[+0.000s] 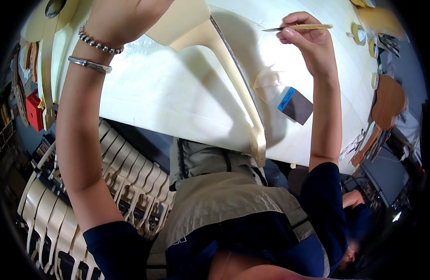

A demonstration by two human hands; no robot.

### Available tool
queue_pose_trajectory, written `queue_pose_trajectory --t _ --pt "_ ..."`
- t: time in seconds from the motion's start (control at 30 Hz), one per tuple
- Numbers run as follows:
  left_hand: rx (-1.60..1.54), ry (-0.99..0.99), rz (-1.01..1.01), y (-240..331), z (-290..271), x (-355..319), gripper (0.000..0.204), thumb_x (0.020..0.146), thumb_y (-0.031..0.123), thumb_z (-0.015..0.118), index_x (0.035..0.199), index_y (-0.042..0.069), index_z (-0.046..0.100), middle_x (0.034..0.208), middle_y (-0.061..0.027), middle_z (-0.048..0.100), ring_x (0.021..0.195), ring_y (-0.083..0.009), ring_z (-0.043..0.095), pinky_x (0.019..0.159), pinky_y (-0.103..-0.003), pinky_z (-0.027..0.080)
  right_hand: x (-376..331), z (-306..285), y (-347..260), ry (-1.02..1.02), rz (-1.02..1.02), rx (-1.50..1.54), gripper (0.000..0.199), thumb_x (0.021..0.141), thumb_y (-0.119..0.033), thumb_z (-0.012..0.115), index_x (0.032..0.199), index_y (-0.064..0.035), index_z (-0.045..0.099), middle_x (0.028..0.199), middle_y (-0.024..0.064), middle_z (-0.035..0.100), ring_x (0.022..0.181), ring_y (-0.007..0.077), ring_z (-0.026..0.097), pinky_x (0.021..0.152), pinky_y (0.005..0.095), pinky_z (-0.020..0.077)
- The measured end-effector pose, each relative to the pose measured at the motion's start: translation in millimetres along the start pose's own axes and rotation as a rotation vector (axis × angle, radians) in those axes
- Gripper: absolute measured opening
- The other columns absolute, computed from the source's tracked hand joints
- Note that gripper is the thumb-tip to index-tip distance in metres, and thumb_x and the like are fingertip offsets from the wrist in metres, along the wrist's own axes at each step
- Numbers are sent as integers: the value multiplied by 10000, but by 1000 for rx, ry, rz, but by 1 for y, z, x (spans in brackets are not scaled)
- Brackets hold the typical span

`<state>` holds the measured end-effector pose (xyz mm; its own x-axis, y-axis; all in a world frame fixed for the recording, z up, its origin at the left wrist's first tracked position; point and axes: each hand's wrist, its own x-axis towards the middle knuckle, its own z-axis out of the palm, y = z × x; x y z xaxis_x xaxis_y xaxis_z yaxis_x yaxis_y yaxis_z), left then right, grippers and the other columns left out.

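A cream-coloured guitar (182, 23) lies across the white worktop (159, 102). Its neck (231, 79) points toward me, and the headstock (258, 147) reaches past the table's near edge. A dark line runs along the neck's right side. My left hand (126, 18) is at the guitar body's left side; its fingers run out of the picture at the top, so their grip is hidden. To the right of the guitar, my right hand (303, 35) pinches a slim knife (315, 27) with a tan handle, its thin dark blade pointing left, apart from the guitar.
A dark grey block with a blue label (296, 106) sits on the worktop below my right hand. Tape rolls (358, 34) lie along the right edge. Several cream guitars (131, 163) stand in a rack at lower left. A brown guitar (388, 102) and another person (355, 219) are at right.
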<state>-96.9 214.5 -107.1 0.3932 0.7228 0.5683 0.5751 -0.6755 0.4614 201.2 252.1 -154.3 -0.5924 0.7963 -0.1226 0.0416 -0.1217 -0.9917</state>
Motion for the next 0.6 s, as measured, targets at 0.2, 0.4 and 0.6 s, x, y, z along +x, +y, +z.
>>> queue_pose_trajectory --t 0.2,0.4,0.6 --pt "0 -5 41 -5 1 2 371 935 253 397 817 -28 609 764 -146 610 732 -314 550 685 -372 423 39 58 -26 -219 -413 -429 79 691 34 700 749 -6 666 797 79 662 772 177 638 678 256 508" --pt "-63 -19 19 9 -6 6 398 946 266 383 808 -34 606 717 -151 586 704 -301 551 650 -353 428 54 61 -32 -344 -414 -493 82 701 15 687 774 -6 656 809 81 658 770 190 638 678 268 507" --pt "-122 -46 -51 5 -5 4 450 959 318 370 803 -31 607 707 -140 583 703 -263 562 649 -323 434 53 55 -30 -387 -428 -501 91 703 0 690 786 -1 653 814 85 658 739 187 633 668 266 501"
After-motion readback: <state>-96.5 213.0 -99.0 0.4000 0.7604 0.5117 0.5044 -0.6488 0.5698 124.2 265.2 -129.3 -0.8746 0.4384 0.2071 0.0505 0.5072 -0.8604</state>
